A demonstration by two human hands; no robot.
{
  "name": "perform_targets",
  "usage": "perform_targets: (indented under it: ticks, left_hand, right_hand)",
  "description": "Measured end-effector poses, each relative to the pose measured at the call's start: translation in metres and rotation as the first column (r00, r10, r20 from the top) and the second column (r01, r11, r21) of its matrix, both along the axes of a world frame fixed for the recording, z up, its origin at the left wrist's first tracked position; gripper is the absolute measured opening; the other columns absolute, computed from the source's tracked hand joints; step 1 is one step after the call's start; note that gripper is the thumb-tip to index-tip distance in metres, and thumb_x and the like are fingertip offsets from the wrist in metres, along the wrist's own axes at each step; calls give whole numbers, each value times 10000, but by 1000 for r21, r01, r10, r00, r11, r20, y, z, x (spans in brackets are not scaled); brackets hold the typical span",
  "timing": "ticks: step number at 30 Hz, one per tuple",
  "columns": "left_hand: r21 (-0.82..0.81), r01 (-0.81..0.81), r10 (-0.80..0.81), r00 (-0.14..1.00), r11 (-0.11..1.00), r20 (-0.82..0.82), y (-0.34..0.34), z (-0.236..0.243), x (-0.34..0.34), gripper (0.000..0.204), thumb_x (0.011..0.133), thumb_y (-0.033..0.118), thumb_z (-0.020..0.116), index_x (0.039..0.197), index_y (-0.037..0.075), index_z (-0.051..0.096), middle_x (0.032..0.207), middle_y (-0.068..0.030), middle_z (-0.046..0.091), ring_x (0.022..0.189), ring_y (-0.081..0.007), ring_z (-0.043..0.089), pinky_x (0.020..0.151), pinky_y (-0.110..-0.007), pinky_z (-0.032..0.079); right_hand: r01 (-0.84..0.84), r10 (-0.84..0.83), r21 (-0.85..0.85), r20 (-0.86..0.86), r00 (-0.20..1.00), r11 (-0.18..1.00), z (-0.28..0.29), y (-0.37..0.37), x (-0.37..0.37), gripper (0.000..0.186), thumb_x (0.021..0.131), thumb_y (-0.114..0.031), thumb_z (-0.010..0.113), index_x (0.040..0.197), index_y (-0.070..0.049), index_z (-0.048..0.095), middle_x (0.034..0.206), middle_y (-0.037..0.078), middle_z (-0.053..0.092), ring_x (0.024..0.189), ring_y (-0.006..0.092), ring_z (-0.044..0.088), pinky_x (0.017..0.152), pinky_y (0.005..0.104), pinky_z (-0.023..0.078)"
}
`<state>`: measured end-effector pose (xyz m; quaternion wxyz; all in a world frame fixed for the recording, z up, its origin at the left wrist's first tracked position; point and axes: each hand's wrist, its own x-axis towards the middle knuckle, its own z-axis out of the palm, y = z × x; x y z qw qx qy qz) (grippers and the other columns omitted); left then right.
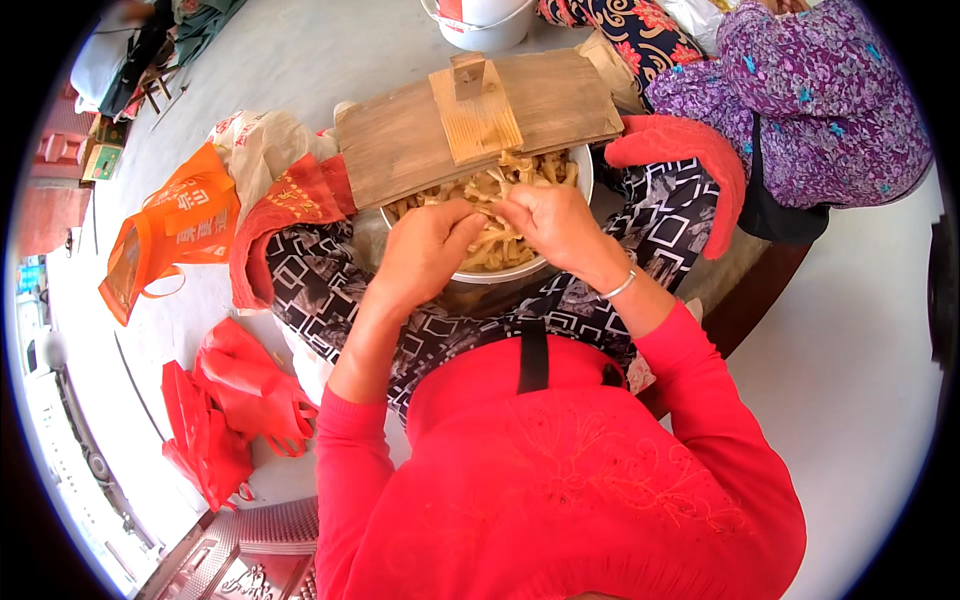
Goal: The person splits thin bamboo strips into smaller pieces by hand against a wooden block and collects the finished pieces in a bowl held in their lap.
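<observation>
A round metal basin [588,165] full of yellowish chicken feet [510,255] rests between my knees. Over its far side lies a wide wooden board [390,150], with a lighter wooden plank [475,120] and a small upright block [467,76] fixed on top. Just before the plank's near end, my left hand [425,250] and my right hand [562,228] come close together above the basin. Both are closed, thumbs and fingertips pinching what looks like a chicken foot [487,205]; my fingers hide much of it.
Red towels [290,225] drape over both my knees. To the left lie an orange bag [185,215] and red bags [235,390]. A white bucket [485,25] stands beyond the board. At the far right sits another person in purple floral clothing [800,90].
</observation>
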<state>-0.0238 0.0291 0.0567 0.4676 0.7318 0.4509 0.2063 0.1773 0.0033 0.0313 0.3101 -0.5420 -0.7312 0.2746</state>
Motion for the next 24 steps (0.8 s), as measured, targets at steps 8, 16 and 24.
perform_targets:
  ticks: [8,16,24]
  left_hand:
    - [-31,312,-238,782,950,576,-49,107,13,511,927,461,493,854,-1,698,639,-70,625,545,-232,594,522,-310,442]
    - [-281,122,76,795,952,602,-42,31,54,375,906,76,613,1257,-23,525,1016,-91,613,925,-95,558,780,-256,472]
    - [-321,22,149,853,947,500,-27,-56,49,71,909,73,579,949,40,627,630,57,489,554,-132,499,504,-307,401]
  right_hand:
    - [-762,397,78,-885,244,642,129,-74,-6,138,924,-90,603,963,21,676,855,107,676,767,173,649,675,289,495]
    - [301,-207,341,-284,936,891,56,-22,0,251,887,-57,594,1122,0,659,900,147,699,726,204,682,657,295,528]
    - [166,-219,299,155,963,940,5,-17,8,85,835,-141,638,886,-80,669,728,79,608,618,304,590,559,365,470]
